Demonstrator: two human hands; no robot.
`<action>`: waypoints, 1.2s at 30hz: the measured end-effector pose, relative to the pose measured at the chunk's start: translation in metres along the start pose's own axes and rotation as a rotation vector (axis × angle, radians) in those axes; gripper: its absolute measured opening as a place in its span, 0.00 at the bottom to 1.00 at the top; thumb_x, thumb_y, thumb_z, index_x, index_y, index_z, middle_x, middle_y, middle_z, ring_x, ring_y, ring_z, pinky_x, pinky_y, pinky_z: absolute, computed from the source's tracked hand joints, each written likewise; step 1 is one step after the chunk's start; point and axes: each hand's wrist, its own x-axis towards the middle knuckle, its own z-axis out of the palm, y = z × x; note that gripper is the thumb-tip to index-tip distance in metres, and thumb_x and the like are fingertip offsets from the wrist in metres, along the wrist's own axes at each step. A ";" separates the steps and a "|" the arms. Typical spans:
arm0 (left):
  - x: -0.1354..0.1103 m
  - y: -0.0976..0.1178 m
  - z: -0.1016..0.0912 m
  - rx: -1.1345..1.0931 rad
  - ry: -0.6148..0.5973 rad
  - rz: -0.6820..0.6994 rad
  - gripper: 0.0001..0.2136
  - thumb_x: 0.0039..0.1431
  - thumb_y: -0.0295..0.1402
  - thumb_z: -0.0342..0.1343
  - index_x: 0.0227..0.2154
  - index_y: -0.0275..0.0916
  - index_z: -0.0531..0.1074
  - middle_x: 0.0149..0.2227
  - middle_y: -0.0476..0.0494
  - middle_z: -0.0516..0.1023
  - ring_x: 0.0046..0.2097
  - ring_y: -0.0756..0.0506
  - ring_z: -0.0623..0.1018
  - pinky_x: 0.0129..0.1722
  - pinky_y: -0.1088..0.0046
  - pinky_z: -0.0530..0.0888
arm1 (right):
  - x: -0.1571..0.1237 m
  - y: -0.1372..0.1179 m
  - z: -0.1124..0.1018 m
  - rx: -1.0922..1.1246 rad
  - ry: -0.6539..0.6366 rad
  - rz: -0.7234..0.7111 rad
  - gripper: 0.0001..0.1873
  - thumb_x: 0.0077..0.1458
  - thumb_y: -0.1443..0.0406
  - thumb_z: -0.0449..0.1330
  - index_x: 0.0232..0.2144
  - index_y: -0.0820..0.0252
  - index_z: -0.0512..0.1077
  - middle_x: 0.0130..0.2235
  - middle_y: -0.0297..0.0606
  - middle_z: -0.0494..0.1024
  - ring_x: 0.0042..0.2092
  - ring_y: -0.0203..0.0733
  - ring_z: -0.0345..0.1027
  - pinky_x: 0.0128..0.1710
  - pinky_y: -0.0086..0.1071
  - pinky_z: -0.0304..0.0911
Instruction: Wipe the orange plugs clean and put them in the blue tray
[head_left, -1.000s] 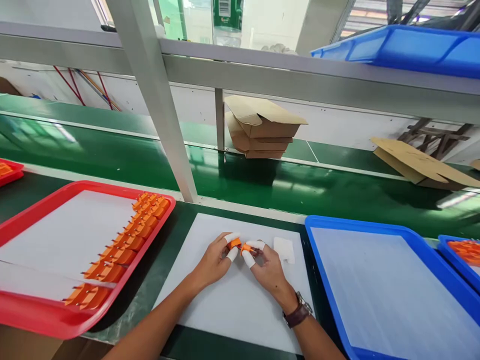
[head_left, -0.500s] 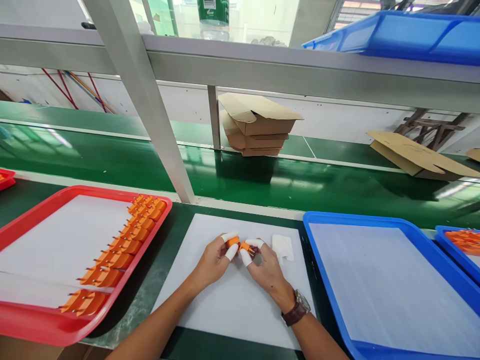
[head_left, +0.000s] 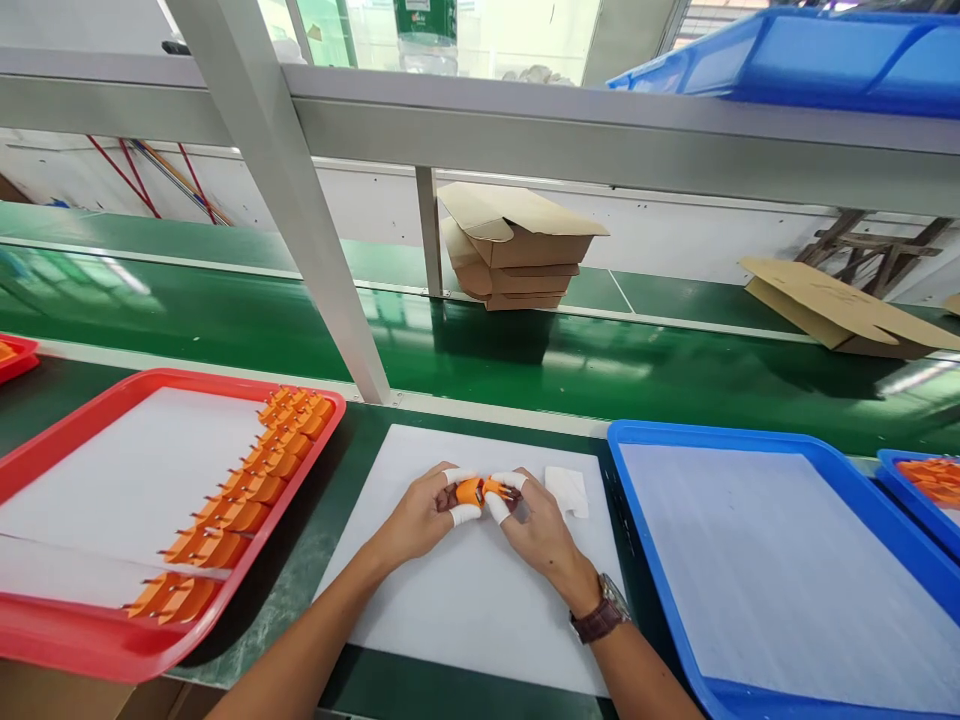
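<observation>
the left hand [head_left: 418,515] grips an orange cover [head_left: 469,491] between thumb and fingers, just below the centre of the frame, and the right hand [head_left: 546,537] pinches an orange plug piece [head_left: 493,487] right beside it. white finger covers hide much of both parts; the far end of the cover is lost behind the left fingertips, and the lower side of the plug piece is masked by the right thumb. whether the two parts touch is too small to tell.

the cover's long axis runs roughly left to right, its dark open end facing the right of the frame. the plug piece lies nearly in line with it, its thin prongs pointing right and slightly down, toward the right palm.

both hands are above a white sheet [head_left: 480,610], whose lower left edge is partly covered by the left forearm. at left, a red tray [head_left: 97,640] with rows of orange plugs [head_left: 244,515] is cut off by the frame, as is the blue tray [head_left: 679,620] at lower right. the label on the green bottle [head_left: 426,25] at the top is cropped and unreadable.
</observation>
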 end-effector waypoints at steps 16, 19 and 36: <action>-0.001 -0.001 -0.001 0.111 -0.043 0.027 0.15 0.55 0.39 0.62 0.45 0.42 0.73 0.40 0.46 0.72 0.30 0.51 0.67 0.31 0.73 0.68 | -0.001 0.002 -0.005 0.027 -0.206 -0.037 0.12 0.62 0.70 0.55 0.47 0.54 0.69 0.43 0.38 0.72 0.42 0.41 0.68 0.42 0.37 0.68; 0.000 0.000 -0.002 0.107 -0.057 0.054 0.15 0.56 0.39 0.62 0.45 0.42 0.74 0.39 0.46 0.72 0.31 0.50 0.68 0.32 0.72 0.70 | 0.000 -0.001 -0.006 0.009 -0.233 -0.026 0.10 0.62 0.70 0.55 0.44 0.55 0.69 0.42 0.38 0.72 0.41 0.41 0.68 0.41 0.36 0.68; 0.002 -0.004 0.002 0.113 -0.051 0.039 0.14 0.59 0.42 0.59 0.44 0.41 0.74 0.34 0.48 0.68 0.29 0.51 0.66 0.28 0.73 0.66 | 0.002 -0.003 -0.008 0.011 -0.274 0.067 0.09 0.60 0.71 0.55 0.41 0.55 0.71 0.41 0.37 0.74 0.39 0.41 0.68 0.40 0.36 0.67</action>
